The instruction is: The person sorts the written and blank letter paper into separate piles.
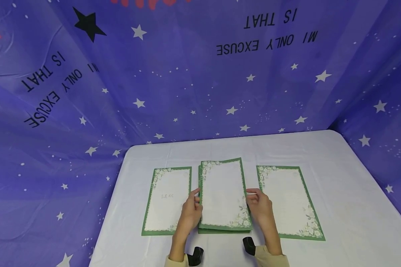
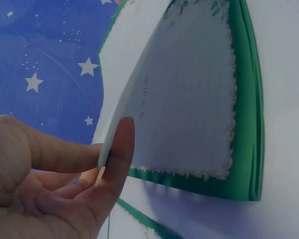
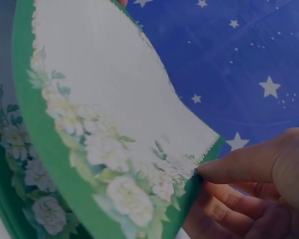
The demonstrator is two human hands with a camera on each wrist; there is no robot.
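In the head view, held a sheet [image 1: 222, 193] over the stack [image 1: 214, 231] on the tabletop [image 1: 227, 148] between left hand [image 1: 191, 212] and right hand [image 1: 260, 208]; in the left wrist view, pinched one edge; in the right, pinched the opposite edge, needing even tension against creasing.

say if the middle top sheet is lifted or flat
Lifted: the left hand and right hand pinch the top sheet, and the right wrist view shows it bowed above a lower sheet.

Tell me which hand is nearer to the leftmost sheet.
Left. The left hand overlaps the leftmost sheet in the head view; the right hand is farther, on the right edge of the middle sheet.
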